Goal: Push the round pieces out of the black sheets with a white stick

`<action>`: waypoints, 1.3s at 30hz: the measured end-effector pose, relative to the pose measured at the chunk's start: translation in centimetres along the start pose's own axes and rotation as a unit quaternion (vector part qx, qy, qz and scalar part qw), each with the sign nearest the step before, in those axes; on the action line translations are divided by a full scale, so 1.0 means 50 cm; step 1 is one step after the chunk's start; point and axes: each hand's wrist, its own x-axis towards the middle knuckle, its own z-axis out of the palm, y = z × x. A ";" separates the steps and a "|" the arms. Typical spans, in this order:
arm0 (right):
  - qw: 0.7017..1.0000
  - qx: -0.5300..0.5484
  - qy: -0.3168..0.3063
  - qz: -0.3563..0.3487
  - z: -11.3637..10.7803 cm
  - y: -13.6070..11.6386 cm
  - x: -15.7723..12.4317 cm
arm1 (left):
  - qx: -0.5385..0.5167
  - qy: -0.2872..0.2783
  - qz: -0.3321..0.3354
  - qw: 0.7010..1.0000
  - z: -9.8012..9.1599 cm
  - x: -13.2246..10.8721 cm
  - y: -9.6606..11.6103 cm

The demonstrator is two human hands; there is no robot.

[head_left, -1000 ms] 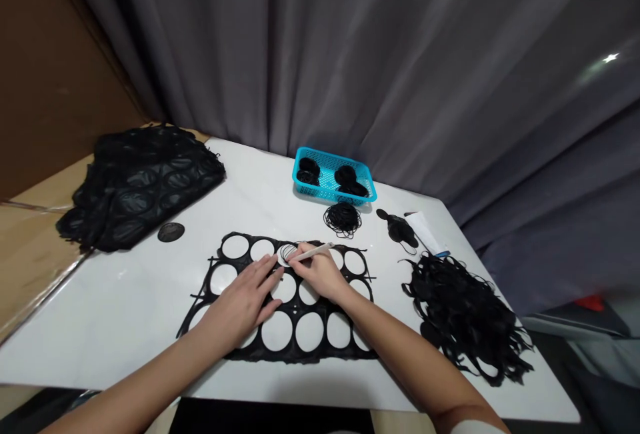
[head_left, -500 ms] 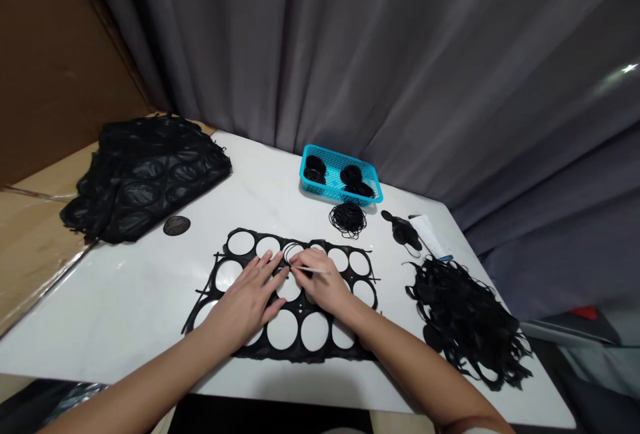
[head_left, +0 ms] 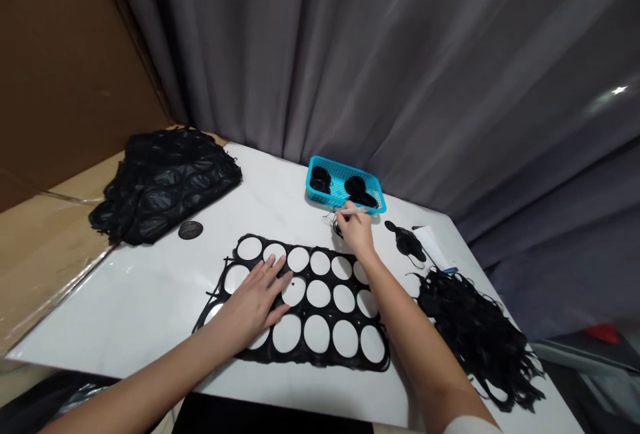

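Note:
My right hand (head_left: 357, 231) is at the far end of the table and shut on a thin pale stick (head_left: 354, 210). Its fingers are over a coil of thin black cord (head_left: 339, 229), which they mostly hide. My left hand (head_left: 253, 307) lies flat with spread fingers on a black sheet with rows of round holes (head_left: 300, 359), and it holds nothing. White table shows through the holes.
A blue plastic basket (head_left: 340, 171) holds black rounds. A folded black stack (head_left: 165, 187) lies at left, with a small dark disc (head_left: 191, 230) nearby. To the right are a black shaped piece (head_left: 405, 242), white paper (head_left: 430, 247) and a heap of black strips (head_left: 475, 334).
My right hand has moved away from the sheet to the coil near the basket, carrying the stick. The black loops at the sheet are gone from view. My left hand remains on the sheet.

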 end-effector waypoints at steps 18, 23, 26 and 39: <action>0.933 0.249 -0.260 -0.025 0.107 -0.147 -0.167 | 0.023 0.035 -0.041 0.998 -0.010 -0.059 -0.047; 0.944 0.208 -0.238 -0.092 0.109 -0.149 -0.177 | 0.017 0.035 -0.042 0.998 -0.008 -0.060 -0.048; 0.950 0.154 -0.208 -0.176 0.116 -0.145 -0.200 | 0.027 0.032 -0.039 0.998 -0.007 -0.060 -0.048; 0.999 -0.011 0.003 -0.047 0.098 -0.060 0.046 | 0.031 0.023 -0.029 0.999 -0.013 -0.058 -0.047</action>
